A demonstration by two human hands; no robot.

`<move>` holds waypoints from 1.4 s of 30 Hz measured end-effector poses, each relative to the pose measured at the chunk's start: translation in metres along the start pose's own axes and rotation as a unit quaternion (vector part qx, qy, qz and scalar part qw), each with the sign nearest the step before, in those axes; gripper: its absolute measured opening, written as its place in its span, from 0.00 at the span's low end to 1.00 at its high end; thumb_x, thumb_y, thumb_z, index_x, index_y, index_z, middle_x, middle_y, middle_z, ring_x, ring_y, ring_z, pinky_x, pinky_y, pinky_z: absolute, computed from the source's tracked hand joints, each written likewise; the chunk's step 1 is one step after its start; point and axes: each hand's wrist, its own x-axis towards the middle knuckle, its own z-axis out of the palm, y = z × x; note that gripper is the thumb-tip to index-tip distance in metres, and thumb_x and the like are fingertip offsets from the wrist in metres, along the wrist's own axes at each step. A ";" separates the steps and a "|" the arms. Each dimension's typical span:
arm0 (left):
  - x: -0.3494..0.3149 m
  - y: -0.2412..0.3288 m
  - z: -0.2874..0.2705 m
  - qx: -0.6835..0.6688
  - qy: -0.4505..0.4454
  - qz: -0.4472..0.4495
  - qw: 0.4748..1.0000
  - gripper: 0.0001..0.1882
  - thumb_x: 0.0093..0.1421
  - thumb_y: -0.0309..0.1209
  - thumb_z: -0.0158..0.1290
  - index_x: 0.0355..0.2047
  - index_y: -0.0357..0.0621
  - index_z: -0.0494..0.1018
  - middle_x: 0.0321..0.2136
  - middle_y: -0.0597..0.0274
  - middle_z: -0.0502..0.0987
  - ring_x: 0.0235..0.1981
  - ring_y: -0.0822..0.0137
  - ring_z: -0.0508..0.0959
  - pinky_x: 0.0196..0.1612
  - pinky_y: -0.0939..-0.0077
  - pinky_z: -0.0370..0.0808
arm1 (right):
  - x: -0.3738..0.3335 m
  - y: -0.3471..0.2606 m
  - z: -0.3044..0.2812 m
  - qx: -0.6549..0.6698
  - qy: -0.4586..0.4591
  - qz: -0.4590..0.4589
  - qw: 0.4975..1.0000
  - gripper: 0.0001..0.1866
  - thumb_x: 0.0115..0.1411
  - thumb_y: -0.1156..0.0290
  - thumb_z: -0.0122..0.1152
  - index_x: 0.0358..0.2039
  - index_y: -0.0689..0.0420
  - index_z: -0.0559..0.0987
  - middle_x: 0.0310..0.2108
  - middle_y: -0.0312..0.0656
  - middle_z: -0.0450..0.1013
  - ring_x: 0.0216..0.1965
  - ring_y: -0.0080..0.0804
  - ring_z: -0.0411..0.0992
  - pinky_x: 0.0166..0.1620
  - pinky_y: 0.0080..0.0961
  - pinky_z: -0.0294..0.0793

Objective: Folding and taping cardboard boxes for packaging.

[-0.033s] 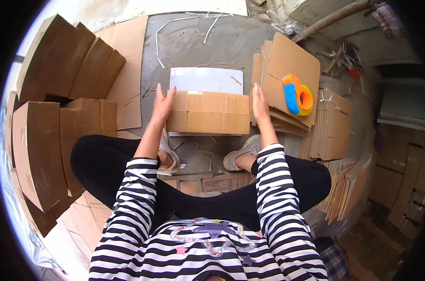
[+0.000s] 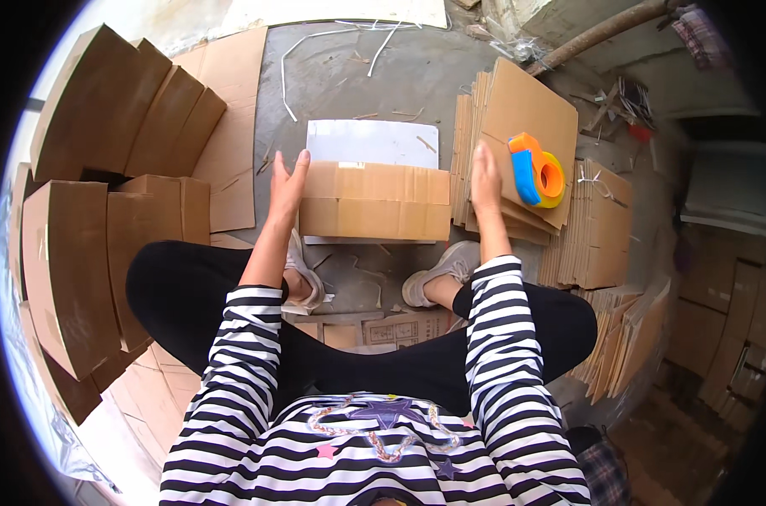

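Observation:
A closed brown cardboard box [image 2: 376, 202] lies in front of me, over a white sheet [image 2: 371, 142] on the floor. My left hand [image 2: 287, 187] is at the box's left end, fingers stretched and the thumb apart, its tip close to the corner. I cannot tell whether it touches the cardboard. Off the right end, with a gap between, my right hand [image 2: 486, 181] is held upright, fingers extended and holding nothing. It is in front of the left edge of a stack of flat cardboard [image 2: 530, 105]. On that stack rests an orange, blue and yellow tape dispenser [image 2: 536, 173].
Several brown boxes [image 2: 71, 270] are piled at my left, beside a flat cardboard sheet [image 2: 231, 126]. More bundled flat cardboard [image 2: 602, 228] stands at the right. White strapping [image 2: 286, 76] lies on the grey floor ahead. My shoes [image 2: 438, 274] are just behind the box.
My right hand has moved right, away from the box's end toward the cardboard stack. My left hand has shifted slightly left. The box has stayed about where it was.

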 end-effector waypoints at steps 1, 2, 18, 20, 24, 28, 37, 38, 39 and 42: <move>0.000 -0.003 -0.012 0.024 0.031 0.006 0.999 0.48 0.52 0.56 0.51 0.59 0.29 0.50 0.55 0.37 0.59 0.56 0.51 0.63 0.56 0.66 0.61 | 0.018 -0.020 -0.022 0.009 0.065 -0.001 0.998 0.24 0.62 0.54 0.43 0.48 0.63 0.69 0.47 0.53 0.68 0.51 0.46 0.64 0.54 0.34 0.61; -0.004 -0.001 -0.009 0.021 0.026 0.007 0.999 0.48 0.52 0.56 0.51 0.59 0.29 0.50 0.55 0.37 0.59 0.56 0.51 0.63 0.56 0.66 0.61 | 0.041 -0.002 -0.049 -0.071 0.143 -0.002 0.987 0.26 0.59 0.53 0.49 0.45 0.66 0.70 0.45 0.55 0.69 0.49 0.48 0.66 0.52 0.35 0.63; -0.047 0.027 0.020 0.256 0.126 0.282 0.916 0.29 0.57 0.40 0.51 0.53 0.35 0.60 0.51 0.44 0.63 0.52 0.50 0.64 0.54 0.64 0.62 | 0.089 0.050 -0.174 -0.163 -0.211 0.160 0.951 0.33 0.49 0.44 0.58 0.39 0.64 0.71 0.35 0.50 0.74 0.36 0.36 0.74 0.40 0.28 0.72; -0.057 0.049 0.013 0.245 0.137 0.332 0.900 0.26 0.58 0.38 0.51 0.53 0.37 0.62 0.50 0.47 0.66 0.51 0.52 0.66 0.52 0.65 0.64 | 0.076 0.005 -0.177 -0.021 -0.227 0.176 0.958 0.31 0.51 0.45 0.56 0.41 0.64 0.71 0.32 0.47 0.74 0.33 0.33 0.74 0.38 0.26 0.72; -0.089 0.092 0.020 -0.042 -0.145 0.219 0.964 0.18 0.61 0.36 0.48 0.47 0.38 0.69 0.40 0.58 0.73 0.42 0.65 0.72 0.43 0.75 0.69 | 0.025 -0.098 -0.202 0.209 -0.302 0.192 0.910 0.30 0.55 0.47 0.52 0.45 0.64 0.68 0.26 0.46 0.73 0.25 0.33 0.73 0.34 0.26 0.73; -0.118 0.137 -0.008 -0.221 -0.335 0.105 0.910 0.17 0.63 0.40 0.46 0.43 0.40 0.73 0.35 0.66 0.75 0.36 0.77 0.72 0.39 0.83 0.69 | -0.028 -0.149 -0.178 0.303 -0.428 0.121 0.843 0.32 0.55 0.46 0.49 0.46 0.65 0.67 0.26 0.48 0.73 0.26 0.35 0.73 0.34 0.28 0.73; -0.139 0.164 -0.065 -0.281 -0.443 0.018 0.851 0.21 0.63 0.45 0.43 0.42 0.40 0.73 0.30 0.68 0.74 0.32 0.80 0.71 0.35 0.86 0.68 | -0.075 -0.201 -0.144 0.240 -0.539 0.160 0.792 0.50 0.39 0.46 0.65 0.55 0.66 0.58 0.49 0.47 0.65 0.50 0.36 0.66 0.52 0.29 0.65; -0.139 0.162 -0.067 -0.284 -0.438 0.016 0.853 0.21 0.63 0.45 0.43 0.42 0.40 0.73 0.30 0.68 0.74 0.32 0.80 0.71 0.35 0.86 0.68 | -0.078 -0.204 -0.141 0.237 -0.543 0.160 0.790 0.50 0.39 0.46 0.65 0.55 0.66 0.58 0.49 0.47 0.65 0.50 0.36 0.66 0.52 0.29 0.65; -0.138 0.158 -0.067 -0.266 -0.442 0.023 0.856 0.21 0.63 0.46 0.44 0.40 0.40 0.73 0.29 0.68 0.74 0.31 0.80 0.71 0.35 0.86 0.68 | -0.080 -0.207 -0.139 0.235 -0.539 0.168 0.791 0.50 0.39 0.46 0.65 0.55 0.66 0.58 0.50 0.47 0.65 0.50 0.36 0.66 0.53 0.29 0.65; -0.138 0.155 -0.072 -0.246 -0.455 0.032 0.855 0.19 0.61 0.46 0.47 0.37 0.41 0.74 0.29 0.69 0.74 0.31 0.80 0.71 0.34 0.86 0.68 | -0.087 -0.216 -0.130 0.218 -0.536 0.177 0.796 0.50 0.39 0.45 0.64 0.55 0.66 0.58 0.50 0.46 0.65 0.50 0.35 0.66 0.53 0.28 0.64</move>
